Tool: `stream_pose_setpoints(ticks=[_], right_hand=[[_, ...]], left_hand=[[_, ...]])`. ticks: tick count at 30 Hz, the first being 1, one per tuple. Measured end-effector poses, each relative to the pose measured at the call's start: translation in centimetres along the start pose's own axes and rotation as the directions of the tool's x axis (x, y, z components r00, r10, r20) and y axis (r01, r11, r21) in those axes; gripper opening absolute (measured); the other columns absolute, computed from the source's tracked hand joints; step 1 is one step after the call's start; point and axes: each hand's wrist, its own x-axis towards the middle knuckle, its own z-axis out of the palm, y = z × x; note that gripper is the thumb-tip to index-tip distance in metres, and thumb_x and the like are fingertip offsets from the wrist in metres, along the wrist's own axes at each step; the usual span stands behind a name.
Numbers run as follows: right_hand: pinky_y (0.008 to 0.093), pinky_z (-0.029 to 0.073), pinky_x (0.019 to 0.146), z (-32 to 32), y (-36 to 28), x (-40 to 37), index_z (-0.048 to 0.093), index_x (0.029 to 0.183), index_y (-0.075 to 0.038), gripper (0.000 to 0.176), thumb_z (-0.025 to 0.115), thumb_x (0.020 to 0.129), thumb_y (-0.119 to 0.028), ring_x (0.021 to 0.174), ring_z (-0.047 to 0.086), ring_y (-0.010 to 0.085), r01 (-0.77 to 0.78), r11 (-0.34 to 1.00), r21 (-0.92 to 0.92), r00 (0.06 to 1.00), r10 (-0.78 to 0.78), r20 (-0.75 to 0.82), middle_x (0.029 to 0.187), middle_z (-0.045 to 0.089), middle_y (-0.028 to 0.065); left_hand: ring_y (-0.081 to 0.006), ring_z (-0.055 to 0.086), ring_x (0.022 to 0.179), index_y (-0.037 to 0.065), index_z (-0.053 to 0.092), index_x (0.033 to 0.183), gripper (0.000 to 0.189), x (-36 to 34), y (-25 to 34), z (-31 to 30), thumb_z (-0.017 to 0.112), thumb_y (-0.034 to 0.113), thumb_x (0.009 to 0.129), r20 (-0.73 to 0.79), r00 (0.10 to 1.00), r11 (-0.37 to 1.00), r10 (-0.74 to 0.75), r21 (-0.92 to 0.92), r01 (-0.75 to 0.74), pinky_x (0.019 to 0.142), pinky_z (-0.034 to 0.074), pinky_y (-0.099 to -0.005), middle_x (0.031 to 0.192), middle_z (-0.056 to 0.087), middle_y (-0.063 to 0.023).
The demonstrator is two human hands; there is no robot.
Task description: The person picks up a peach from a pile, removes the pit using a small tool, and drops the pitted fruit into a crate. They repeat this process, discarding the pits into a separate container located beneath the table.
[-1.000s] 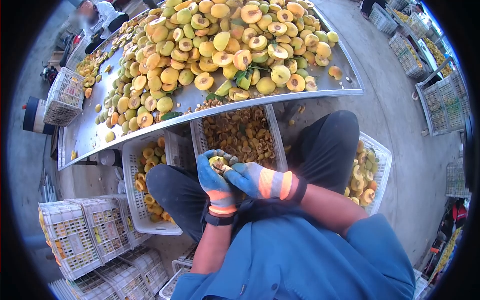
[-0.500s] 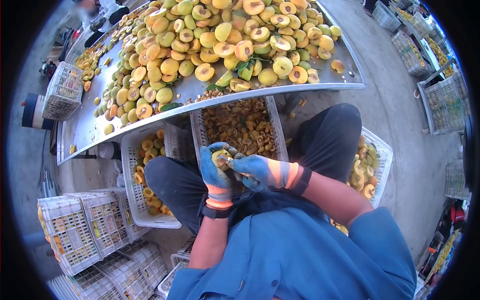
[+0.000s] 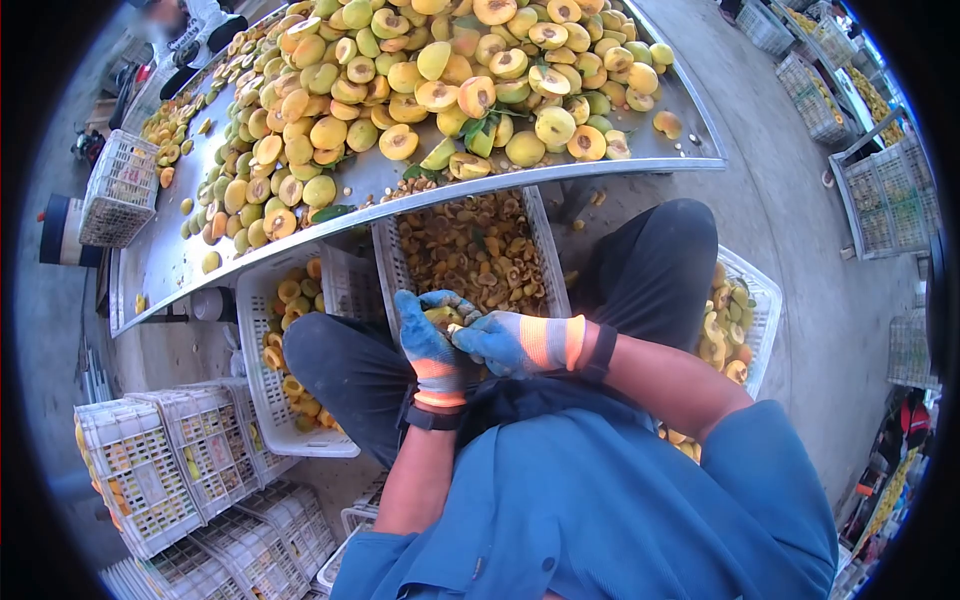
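Note:
My left hand (image 3: pixel 428 335), in a blue-coated glove with an orange cuff, is closed around a yellow-green apricot (image 3: pixel 441 318). The fingers cover most of the fruit. Pressed up against it from the right is my right hand (image 3: pixel 496 340), gloved the same way, its fingers pinched together. A small metal tool showed in that grip a moment ago; now the fingers largely hide it. Both hands are above my lap, at the near end of a crate (image 3: pixel 385 270) holding brownish fruit pieces (image 3: pixel 480 255).
A metal table (image 3: pixel 640 160) ahead carries a heap of halved apricots (image 3: pixel 400 90). Crates of fruit stand beside my left leg (image 3: pixel 310 440) and right leg (image 3: pixel 768 310). Stacked crates (image 3: pixel 150 470) are at lower left, more crates (image 3: pixel 885 195) at right. Another person (image 3: pixel 205 25) is at upper left.
My right hand has shifted left and closer over the apricot, and the metal tool is now mostly covered. The whole view has moved slightly.

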Motion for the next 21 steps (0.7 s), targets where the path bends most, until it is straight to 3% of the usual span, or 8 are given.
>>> stream_pose_setpoints(ticks=[5, 7, 9, 11, 13, 17, 21], right_hand=[[0.0252, 0.029, 0.041, -0.4, 1.0, 0.3, 0.060, 0.090, -0.012, 0.046, 0.055, 0.107, -0.054, 0.044, 0.038, 0.0092, -0.165, 0.918, 0.360, 0.978, 0.104, 0.182, 0.059, 0.044, -0.0034], [0.0240, 0.027, 0.038, -0.4, 0.5, -0.2, 0.060, 0.093, -0.012, 0.044, 0.053, 0.108, -0.053, 0.041, 0.036, 0.0088, -0.160, 0.898, 0.411, 0.981, 0.100, 0.164, 0.057, 0.043, -0.0030], [0.0234, 0.028, 0.036, -0.9, 1.1, -0.1, 0.058, 0.095, -0.011, 0.042, 0.052, 0.110, -0.050, 0.040, 0.036, 0.0083, -0.208, 0.809, 0.550, 0.952, 0.038, 0.304, 0.056, 0.042, -0.0027], [0.0234, 0.030, 0.037, -2.4, 3.0, 0.9, 0.057, 0.093, -0.010, 0.041, 0.049, 0.111, -0.046, 0.041, 0.036, 0.0079, -0.360, 0.620, 0.698, 0.822, -0.144, 0.552, 0.057, 0.041, -0.0027], [0.0234, 0.027, 0.033, -2.5, 3.7, 1.2, 0.056, 0.096, -0.009, 0.040, 0.048, 0.112, -0.045, 0.037, 0.032, 0.0086, -0.354, 0.586, 0.729, 0.836, -0.152, 0.528, 0.054, 0.040, -0.0017], [0.0237, 0.027, 0.032, -2.6, 3.0, 0.8, 0.055, 0.096, -0.009, 0.040, 0.048, 0.112, -0.044, 0.035, 0.031, 0.0091, -0.282, 0.650, 0.705, 0.860, -0.155, 0.487, 0.053, 0.040, -0.0009], [0.0235, 0.027, 0.032, -2.4, 3.3, 1.2, 0.056, 0.095, -0.009, 0.040, 0.049, 0.112, -0.045, 0.036, 0.031, 0.0088, -0.313, 0.656, 0.686, 0.860, -0.111, 0.499, 0.053, 0.040, -0.0015]], left_hand=[[-0.0246, 0.062, 0.068, 0.006, 0.062, 0.094, 0.064, 0.3, 0.1, 0.0, 0.046, 0.067, 0.105, 0.143, 0.989, 0.994, -0.030, -0.096, 0.044, 0.064, 0.054, -0.0360, 0.079, 0.063, -0.0116], [-0.0245, 0.062, 0.069, 0.006, 0.062, 0.093, 0.064, 0.6, 0.2, 0.1, 0.046, 0.067, 0.105, 0.199, 0.979, 0.994, -0.051, -0.086, 0.069, 0.065, 0.054, -0.0365, 0.080, 0.063, -0.0112], [-0.0244, 0.061, 0.071, 0.007, 0.061, 0.093, 0.062, 0.7, 0.6, 0.1, 0.047, 0.066, 0.106, 0.275, 0.959, 0.997, -0.069, -0.021, 0.077, 0.067, 0.054, -0.0368, 0.082, 0.062, -0.0107], [-0.0244, 0.062, 0.075, 0.008, 0.061, 0.094, 0.060, 0.8, 0.7, 1.0, 0.048, 0.065, 0.106, 0.297, 0.946, 0.980, -0.133, -0.105, 0.170, 0.068, 0.055, -0.0367, 0.085, 0.062, -0.0100], [-0.0243, 0.063, 0.080, 0.009, 0.061, 0.095, 0.052, 0.5, 1.5, 1.7, 0.053, 0.060, 0.106, 0.342, 0.909, 0.934, -0.238, -0.175, 0.311, 0.071, 0.056, -0.0368, 0.088, 0.062, -0.0091], [-0.0240, 0.064, 0.077, 0.009, 0.062, 0.096, 0.050, 0.5, 2.2, 2.4, 0.056, 0.058, 0.106, 0.258, 0.944, 0.965, -0.204, -0.109, 0.239, 0.072, 0.057, -0.0374, 0.087, 0.063, -0.0093], [-0.0232, 0.064, 0.076, 0.008, 0.063, 0.094, 0.053, 0.7, 1.6, 1.1, 0.057, 0.060, 0.105, 0.239, 0.963, 0.992, -0.122, 0.017, 0.122, 0.072, 0.058, -0.0371, 0.085, 0.064, -0.0093]])
